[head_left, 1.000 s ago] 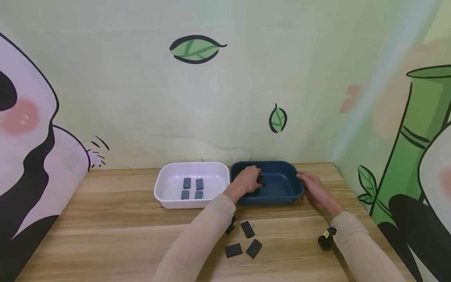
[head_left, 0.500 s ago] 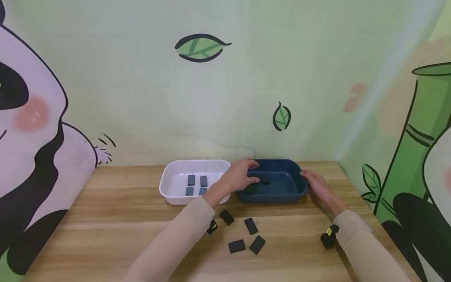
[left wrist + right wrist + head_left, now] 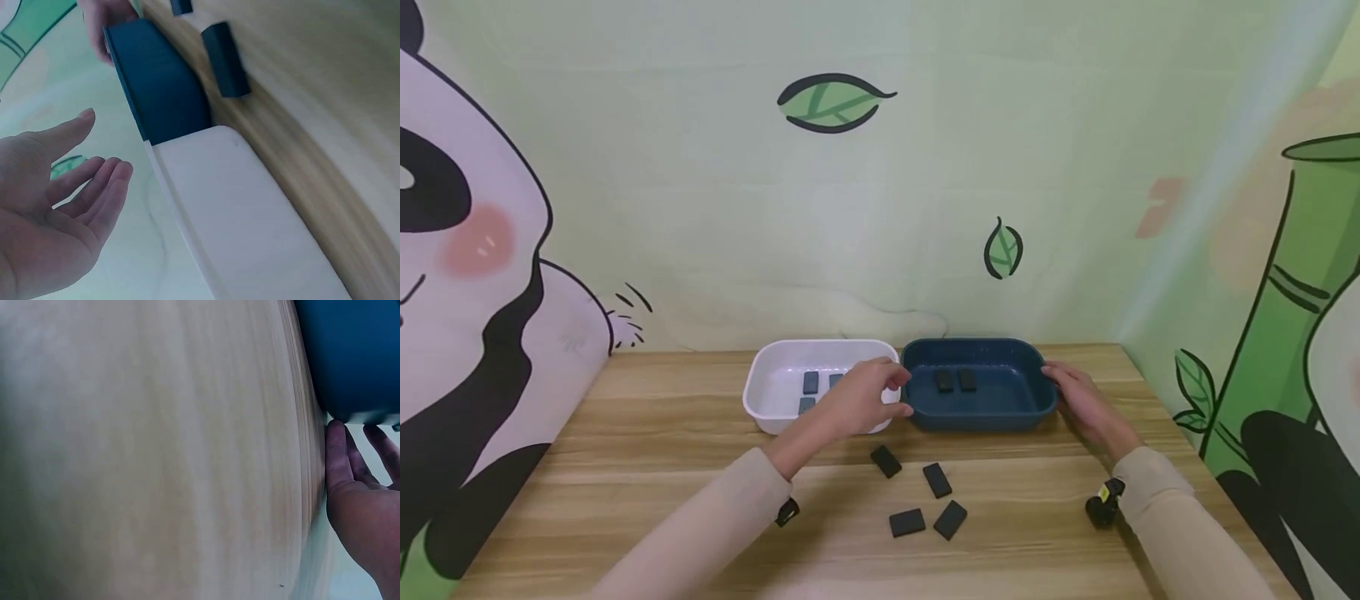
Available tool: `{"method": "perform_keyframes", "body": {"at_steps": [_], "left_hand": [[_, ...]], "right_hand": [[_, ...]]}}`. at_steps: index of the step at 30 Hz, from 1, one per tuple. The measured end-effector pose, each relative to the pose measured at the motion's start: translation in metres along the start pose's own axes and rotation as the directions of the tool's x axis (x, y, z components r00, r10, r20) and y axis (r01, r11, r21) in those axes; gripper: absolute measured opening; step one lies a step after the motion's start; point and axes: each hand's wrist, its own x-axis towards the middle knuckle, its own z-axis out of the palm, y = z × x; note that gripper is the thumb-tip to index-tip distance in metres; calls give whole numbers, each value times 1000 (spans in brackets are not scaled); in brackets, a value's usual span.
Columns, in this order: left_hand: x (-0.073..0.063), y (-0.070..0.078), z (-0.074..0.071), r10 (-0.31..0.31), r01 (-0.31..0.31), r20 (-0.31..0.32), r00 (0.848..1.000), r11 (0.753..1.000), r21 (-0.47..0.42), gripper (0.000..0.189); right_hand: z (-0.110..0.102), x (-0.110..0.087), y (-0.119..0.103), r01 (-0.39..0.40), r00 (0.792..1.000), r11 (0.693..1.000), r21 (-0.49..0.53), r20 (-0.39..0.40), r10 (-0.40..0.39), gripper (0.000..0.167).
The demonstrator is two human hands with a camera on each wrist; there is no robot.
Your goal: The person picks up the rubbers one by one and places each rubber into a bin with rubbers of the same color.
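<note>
My left hand (image 3: 857, 400) hovers over the right part of the white tray (image 3: 769, 392), close to where it meets the dark blue tray (image 3: 1011, 392). Its thumb and fingers are apart, with nothing between them in the left wrist view. Inside the blue tray, two small black rectangular blocks (image 3: 967, 381) lie side by side. My right hand (image 3: 1078, 404) touches the blue tray's right end; the right wrist view shows fairly straight fingers (image 3: 338, 453) against that end. Grey-blue blocks (image 3: 810, 382) lie in the white tray, partly hidden by my left hand.
On the wooden table (image 3: 647, 433) in front of the trays lie several loose black blocks (image 3: 907, 522), spread apart. A printed cloth backdrop (image 3: 700, 208) stands right behind the trays. Each wrist carries a small black camera (image 3: 1102, 504).
My left hand has let go of a black block in the blue tray and moved left, out over the white tray. My right hand stays at the blue tray's end. The head view has shifted slightly.
</note>
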Motion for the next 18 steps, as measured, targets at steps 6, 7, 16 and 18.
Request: {"method": "perform_keyframes", "body": {"at_steps": [6, 7, 16, 18], "left_hand": [[-29, 5, -2, -4, 4, 37, 999, 1000, 6, 43], [-33, 6, -2, -3, 2, 43, 999, 1000, 13, 42], [-63, 6, 14, -84, 78, 133, 987, 996, 51, 46], [-68, 5, 19, -101, 95, 121, 987, 994, 56, 47]], "right_hand": [[1, 1, -1, 7, 1000, 1000, 6, -15, -7, 66], [1, 1, -1, 6, 1000, 1000, 7, -17, -6, 66], [1, 1, 1, 8, 1000, 1000, 4, -8, -8, 66], [0, 1, 1, 17, 1000, 1000, -4, -2, -17, 67]]}}
